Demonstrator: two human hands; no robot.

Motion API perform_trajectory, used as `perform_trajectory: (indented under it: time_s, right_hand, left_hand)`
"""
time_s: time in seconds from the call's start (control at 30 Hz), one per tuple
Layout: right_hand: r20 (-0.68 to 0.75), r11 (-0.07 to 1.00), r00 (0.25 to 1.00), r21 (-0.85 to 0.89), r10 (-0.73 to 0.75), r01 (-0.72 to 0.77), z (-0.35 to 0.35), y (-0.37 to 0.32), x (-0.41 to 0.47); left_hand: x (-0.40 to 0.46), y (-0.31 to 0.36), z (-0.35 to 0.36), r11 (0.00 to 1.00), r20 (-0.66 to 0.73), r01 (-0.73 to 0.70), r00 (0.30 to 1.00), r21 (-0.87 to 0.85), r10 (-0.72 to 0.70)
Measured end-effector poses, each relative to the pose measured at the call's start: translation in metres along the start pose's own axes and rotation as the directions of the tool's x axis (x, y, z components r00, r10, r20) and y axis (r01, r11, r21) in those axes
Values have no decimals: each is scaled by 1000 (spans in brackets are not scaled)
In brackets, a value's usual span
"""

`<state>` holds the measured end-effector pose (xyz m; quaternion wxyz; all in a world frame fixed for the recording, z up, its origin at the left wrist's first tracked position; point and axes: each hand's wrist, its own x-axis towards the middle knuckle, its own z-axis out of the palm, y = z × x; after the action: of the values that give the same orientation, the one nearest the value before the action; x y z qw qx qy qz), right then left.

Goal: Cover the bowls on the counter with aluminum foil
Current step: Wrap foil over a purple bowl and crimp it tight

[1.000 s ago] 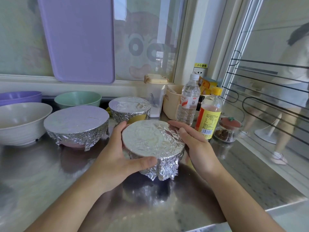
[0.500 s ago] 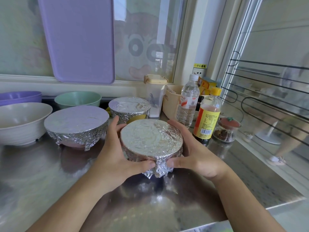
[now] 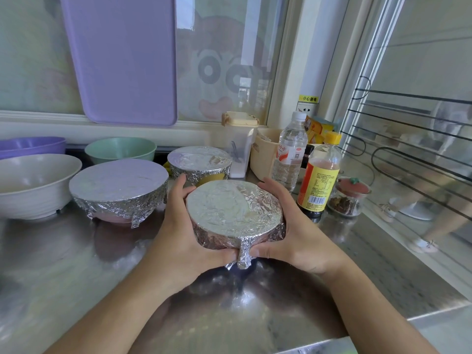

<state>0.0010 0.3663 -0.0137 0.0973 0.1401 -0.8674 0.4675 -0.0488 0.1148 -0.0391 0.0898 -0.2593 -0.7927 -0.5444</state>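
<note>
A small foil-wrapped bowl (image 3: 233, 213) sits at the middle of the steel counter (image 3: 63, 264). My left hand (image 3: 184, 236) grips its left side and my right hand (image 3: 296, 233) grips its right side; both thumbs press the foil at the near rim, where a crumpled foil tail hangs down. A wide pink bowl under foil (image 3: 118, 186) stands to the left. Behind the held one stands a yellow bowl under foil (image 3: 199, 162). Three bowls carry no foil: a white one (image 3: 33, 185) at far left, a green one (image 3: 120, 149) and a purple one (image 3: 30, 145) behind.
A water bottle (image 3: 290, 152), a yellow-labelled sauce bottle (image 3: 320, 177), a spice jar (image 3: 347, 196), a cream tub (image 3: 264, 153) and a clear lidded container (image 3: 238, 141) crowd the back right. A purple board (image 3: 120, 57) leans on the window. The counter's right edge meets a glass door.
Both hands closed in round the bowl, thumbs meeting at the near rim. The loose foil at the front has been pressed flat into a narrow tail.
</note>
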Motion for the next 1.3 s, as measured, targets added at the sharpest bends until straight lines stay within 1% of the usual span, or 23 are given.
perform_trajectory:
  time_s: [0.13, 0.43, 0.6, 0.73, 0.87, 0.93, 1.0, 1.17, 1.3]
  right_hand:
    - [-18, 1000, 1000, 17, -14, 14, 2, 0, 1]
    - [-49, 999, 998, 9, -35, 36, 7, -3, 1]
    - [-52, 999, 997, -2, -53, 53, 12, -12, -1]
    - [-3, 998, 999, -52, -34, 34, 10, -10, -2]
    - [81, 999, 996, -44, -27, 31, 2, -7, -3]
    - [97, 999, 995, -19, -25, 27, 1, -6, -3]
    - [89, 1000, 996, 5, -19, 19, 2, -6, -2]
    - [25, 999, 999, -26, -24, 25, 4, -4, -1]
    - [-12, 1000, 1000, -19, -15, 15, 3, -2, -1]
  left_hand:
    - [-1, 5, 4, 1000, -29, -10, 1000, -5, 10]
    - [-3, 16, 6, 1000, -39, 6, 999, -14, -7]
    - [-5, 20, 7, 1000, -60, 6, 998, 15, -5]
    - [-4, 20, 7, 999, -71, 0, 997, 37, 3]
    - [-5, 19, 7, 999, -75, -5, 997, 37, 8]
    - [-5, 18, 7, 999, -75, -14, 997, 38, 16]
    - [-5, 17, 8, 999, -77, -22, 997, 41, 25]
    - [-5, 18, 7, 999, -73, -20, 997, 28, 22]
    - [-3, 16, 4, 1000, -55, -14, 998, 5, 14]
